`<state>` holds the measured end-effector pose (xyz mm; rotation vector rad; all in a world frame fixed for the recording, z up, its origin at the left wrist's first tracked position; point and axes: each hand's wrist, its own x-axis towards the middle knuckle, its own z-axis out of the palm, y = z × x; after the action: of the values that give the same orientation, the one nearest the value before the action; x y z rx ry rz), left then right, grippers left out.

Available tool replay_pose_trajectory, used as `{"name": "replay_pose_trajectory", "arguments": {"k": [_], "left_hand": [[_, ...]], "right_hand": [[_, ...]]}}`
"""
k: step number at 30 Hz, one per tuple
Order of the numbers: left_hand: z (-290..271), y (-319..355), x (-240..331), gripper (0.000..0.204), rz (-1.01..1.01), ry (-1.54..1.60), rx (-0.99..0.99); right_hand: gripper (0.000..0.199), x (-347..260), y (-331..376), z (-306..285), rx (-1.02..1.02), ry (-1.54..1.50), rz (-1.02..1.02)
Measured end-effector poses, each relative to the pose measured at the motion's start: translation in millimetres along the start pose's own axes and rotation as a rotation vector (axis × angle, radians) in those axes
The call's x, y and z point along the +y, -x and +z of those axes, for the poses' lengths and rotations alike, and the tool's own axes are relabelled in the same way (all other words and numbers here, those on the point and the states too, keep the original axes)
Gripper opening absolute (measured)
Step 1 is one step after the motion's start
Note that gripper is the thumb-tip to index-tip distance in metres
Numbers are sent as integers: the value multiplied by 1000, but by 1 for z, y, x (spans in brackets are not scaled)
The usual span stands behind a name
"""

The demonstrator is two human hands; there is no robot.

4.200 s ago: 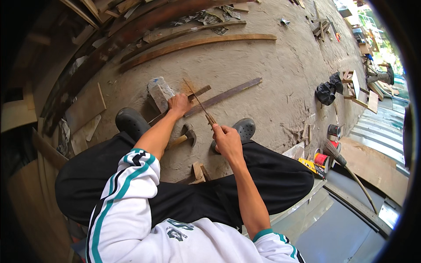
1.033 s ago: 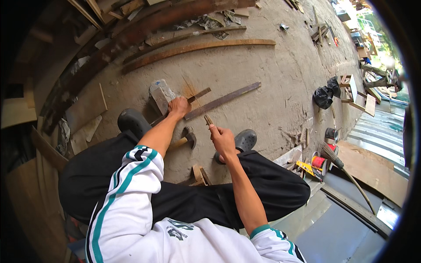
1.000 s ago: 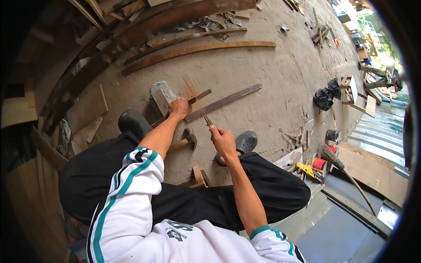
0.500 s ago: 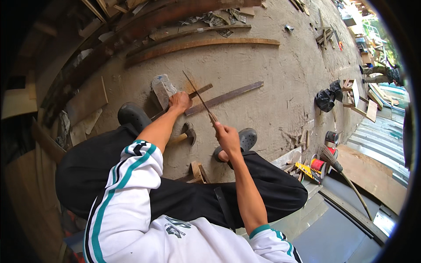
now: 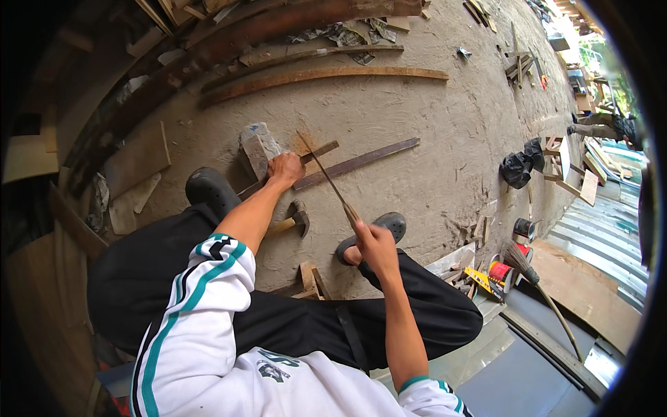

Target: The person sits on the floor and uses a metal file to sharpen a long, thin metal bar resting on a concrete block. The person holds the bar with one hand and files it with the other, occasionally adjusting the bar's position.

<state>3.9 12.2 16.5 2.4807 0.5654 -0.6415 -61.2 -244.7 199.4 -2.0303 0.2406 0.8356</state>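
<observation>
My left hand is closed on a dark wooden strip, pressing it down beside a pale, rough block on the ground. The strip's far end sticks out to the right past my fingers. Closed round the wooden handle of a thin handsaw, my right hand is lower and to the right. The narrow blade slants up and left across the strip, just right of my left hand. Whether its teeth have cut into the wood is too small to tell.
Another dark wooden strip lies just right of the saw. A hammer rests between my feet, with wood offcuts nearer me. Long boards lie beyond. At right are black plastic bags, a broom and a yellow level.
My right hand has drawn the saw back, down and to the right, and the blade's tip has come closer to the strip. My left hand stays on the strip.
</observation>
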Motion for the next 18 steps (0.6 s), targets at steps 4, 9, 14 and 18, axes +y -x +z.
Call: {"name": "replay_pose_trajectory", "arguments": {"k": [4,9,14,18], "left_hand": [[1,1,4,28,11,2,-13],[11,-9,7,26,17,-15,55],[6,-3,-1,25,21,-2,15],[9,10,6,26,46,-3,27]], "right_hand": [[56,13,1,1,16,17,2],[54,-2,-76,31,15,33,-118],[53,-7,-8,17,-2,-46,-48],[49,19,28,8,5,-113,93]]}}
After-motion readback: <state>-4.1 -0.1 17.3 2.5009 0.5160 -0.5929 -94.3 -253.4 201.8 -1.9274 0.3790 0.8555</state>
